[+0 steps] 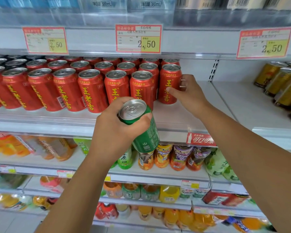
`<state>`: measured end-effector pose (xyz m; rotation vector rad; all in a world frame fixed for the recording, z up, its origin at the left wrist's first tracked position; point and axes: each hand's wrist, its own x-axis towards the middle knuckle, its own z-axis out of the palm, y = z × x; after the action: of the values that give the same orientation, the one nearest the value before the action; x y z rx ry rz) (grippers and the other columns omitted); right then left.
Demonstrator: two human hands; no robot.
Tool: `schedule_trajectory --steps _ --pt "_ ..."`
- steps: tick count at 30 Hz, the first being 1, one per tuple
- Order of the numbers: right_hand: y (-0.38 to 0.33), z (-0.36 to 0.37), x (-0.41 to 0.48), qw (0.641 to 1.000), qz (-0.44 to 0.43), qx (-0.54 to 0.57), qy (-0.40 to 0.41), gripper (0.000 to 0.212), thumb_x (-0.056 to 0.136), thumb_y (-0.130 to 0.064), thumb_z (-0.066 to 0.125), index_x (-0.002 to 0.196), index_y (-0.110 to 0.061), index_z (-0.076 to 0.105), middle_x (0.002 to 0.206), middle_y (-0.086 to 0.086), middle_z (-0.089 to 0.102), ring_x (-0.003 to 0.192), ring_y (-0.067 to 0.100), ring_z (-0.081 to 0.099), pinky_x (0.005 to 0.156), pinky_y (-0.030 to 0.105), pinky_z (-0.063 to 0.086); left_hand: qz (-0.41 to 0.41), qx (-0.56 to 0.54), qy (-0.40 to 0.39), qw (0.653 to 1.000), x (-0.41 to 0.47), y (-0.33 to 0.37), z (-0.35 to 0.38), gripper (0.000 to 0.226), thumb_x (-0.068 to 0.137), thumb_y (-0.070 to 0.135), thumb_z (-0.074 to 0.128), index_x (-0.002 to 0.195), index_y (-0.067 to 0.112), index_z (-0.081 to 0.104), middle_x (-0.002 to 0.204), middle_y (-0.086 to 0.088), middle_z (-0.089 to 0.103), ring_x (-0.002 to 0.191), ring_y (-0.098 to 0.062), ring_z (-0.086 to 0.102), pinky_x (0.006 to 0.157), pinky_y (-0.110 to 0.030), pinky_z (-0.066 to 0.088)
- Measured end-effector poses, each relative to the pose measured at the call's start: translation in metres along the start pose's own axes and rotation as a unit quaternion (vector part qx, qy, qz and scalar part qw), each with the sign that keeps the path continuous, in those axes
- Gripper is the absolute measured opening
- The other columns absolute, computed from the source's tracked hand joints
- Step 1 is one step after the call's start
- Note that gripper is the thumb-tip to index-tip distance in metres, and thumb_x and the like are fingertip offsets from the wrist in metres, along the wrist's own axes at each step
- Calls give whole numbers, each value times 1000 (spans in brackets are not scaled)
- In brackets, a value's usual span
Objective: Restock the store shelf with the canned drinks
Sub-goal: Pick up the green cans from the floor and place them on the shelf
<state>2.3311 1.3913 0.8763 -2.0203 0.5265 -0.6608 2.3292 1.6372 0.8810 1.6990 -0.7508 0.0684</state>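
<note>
Green can [147,137] gripped by left hand [114,132], red can [168,77] by right hand [191,96].
Likely full, heavy, rigid, slick; hold round the middle.

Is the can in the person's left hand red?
No, the left hand grips a green can; the right hand holds the end red can on the shelf.

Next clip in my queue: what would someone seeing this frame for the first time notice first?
The green can, tilted in the left hand at the centre of the frame, stands out against the packed rows of red cans on the shelf behind it. Just right of it, the right hand grips the rightmost red can, beside a bare stretch of shelf.
</note>
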Motion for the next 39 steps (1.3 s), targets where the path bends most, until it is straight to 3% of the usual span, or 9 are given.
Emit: schedule_trajectory --steps 7,10,13,16,23,29,32,34,39 --pt "-2 -2 -5 999 19 -18 -22 68 88 -38 66 144 -21 31 138 6 51 122 20 52 92 28 42 4 4 -11 1000 7 3 6 24 77 27 79 97 30 66 86 27 67 82 7 63 64 -5 43" --pt "-13 -14 -39 999 -23 7 29 59 90 -32 65 141 -24 37 129 -2 55 123 14 51 97 24 39 19 2 -22 1000 11 7 14 25 76 29 78 98 31 66 87 25 68 82 6 64 65 -5 43" --pt "-17 -28 -101 990 -88 87 -75 55 82 -21 67 131 -37 46 119 -16 61 118 0 54 106 28 40 34 -8 -27 999 17 15 27 23 78 22 78 95 32 66 85 26 68 81 8 63 66 -5 43" --pt "-18 -33 -137 979 -106 73 -158 71 78 -26 78 131 -48 39 128 -30 53 122 -8 48 102 16 40 55 -4 -26 998 23 27 43 23 76 32 78 95 34 66 85 27 68 81 8 63 67 -7 44" --pt "-16 -42 -126 993 -113 37 -10 72 67 -31 86 128 -30 47 117 -19 61 110 -4 56 83 7 46 86 4 -37 996 33 41 78 42 72 49 74 108 31 65 95 17 70 89 4 64 80 -24 55" --pt "-3 -58 -104 993 -92 37 57 68 67 -29 86 125 -28 50 114 -18 63 102 -6 60 82 9 48 70 -1 -147 987 44 8 84 90 69 72 67 143 28 43 135 9 59 123 -5 55 105 -31 45" --pt "3 -65 -91 996 -67 3 62 66 69 -28 85 125 -28 48 110 -21 59 97 -9 57 78 3 44 89 147 -157 973 40 -24 76 74 76 67 63 136 25 54 132 7 61 120 -7 56 98 -20 41" --pt "9 -67 -82 998 -43 -10 49 65 70 -26 84 126 -25 49 111 -14 61 99 -4 58 81 9 46 184 279 -121 935 36 -45 73 61 79 66 61 123 24 65 120 7 68 110 -14 61 89 -24 43" --pt "22 -65 -67 1000 -6 -4 9 65 73 -23 83 129 -18 50 122 -2 64 108 11 60 95 30 49 334 315 -21 888 35 -79 88 43 83 66 63 94 27 76 100 15 73 88 -11 66 78 -32 47"
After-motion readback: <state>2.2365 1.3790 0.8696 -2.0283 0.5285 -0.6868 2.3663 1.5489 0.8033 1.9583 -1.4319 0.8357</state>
